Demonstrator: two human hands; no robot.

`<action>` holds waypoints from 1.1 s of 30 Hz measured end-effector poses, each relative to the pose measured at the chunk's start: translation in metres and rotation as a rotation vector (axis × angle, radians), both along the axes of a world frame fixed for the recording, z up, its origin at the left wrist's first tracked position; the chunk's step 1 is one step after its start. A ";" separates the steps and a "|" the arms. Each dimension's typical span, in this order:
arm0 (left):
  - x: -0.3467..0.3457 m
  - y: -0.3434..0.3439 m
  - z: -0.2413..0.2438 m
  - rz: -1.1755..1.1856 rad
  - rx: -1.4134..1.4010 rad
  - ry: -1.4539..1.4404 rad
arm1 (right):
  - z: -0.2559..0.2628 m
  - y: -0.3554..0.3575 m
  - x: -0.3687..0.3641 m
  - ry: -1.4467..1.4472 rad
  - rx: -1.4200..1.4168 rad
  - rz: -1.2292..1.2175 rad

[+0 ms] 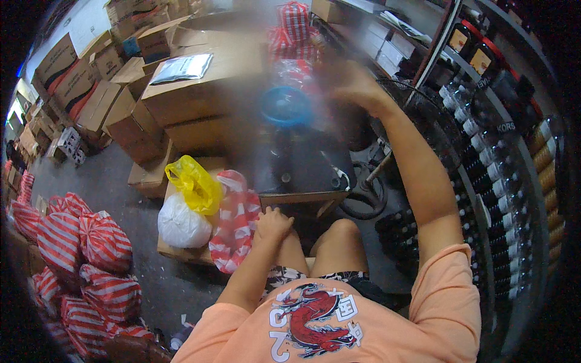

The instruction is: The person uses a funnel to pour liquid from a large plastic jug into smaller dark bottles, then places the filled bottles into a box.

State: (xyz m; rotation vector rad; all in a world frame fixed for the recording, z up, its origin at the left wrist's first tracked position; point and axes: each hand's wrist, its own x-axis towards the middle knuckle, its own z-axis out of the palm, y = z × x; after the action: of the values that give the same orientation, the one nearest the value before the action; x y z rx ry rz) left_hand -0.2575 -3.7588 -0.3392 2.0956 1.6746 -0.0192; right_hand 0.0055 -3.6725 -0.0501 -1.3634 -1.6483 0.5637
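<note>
My left hand (pixel 273 223) rests palm down on my left knee, with nothing seen in it. Right beside it lies a red-and-white plastic bag (pixel 233 227). A yellow plastic bag (pixel 196 185) and a tied white plastic bag (pixel 184 222) sit next to that one on a cardboard box. Raised and reaching forward is my right hand (pixel 352 86), its fingers lost in blur, so what they hold cannot be made out. A blue plastic basin (pixel 286 106) stands near it at the far side of a black tabletop (pixel 295 159), partly blurred.
Large cardboard boxes (pixel 195 104) rise at the left, one bearing a silver pouch (pixel 181 69). Striped bundles (pixel 86 254) cover the left floor; more striped bags (pixel 294 31) stand ahead. On the right are a black fan (pixel 426 122) and shelves of bottles (pixel 490 163).
</note>
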 end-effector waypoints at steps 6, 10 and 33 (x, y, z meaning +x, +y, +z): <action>0.001 -0.002 -0.003 -0.013 0.035 0.002 | 0.008 -0.004 -0.008 0.273 0.291 0.000; 0.004 -0.003 0.000 -0.016 0.037 0.009 | 0.005 0.000 -0.001 0.166 0.477 -0.116; 0.017 0.003 0.005 -0.117 0.010 0.016 | -0.264 0.047 0.048 0.171 0.397 -0.385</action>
State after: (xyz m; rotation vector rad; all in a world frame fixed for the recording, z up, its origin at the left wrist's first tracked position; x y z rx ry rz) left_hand -0.2406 -3.7561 -0.3345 2.2042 1.5617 -0.0643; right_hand 0.0532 -3.6256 -0.3139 -1.2507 -1.2340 0.1128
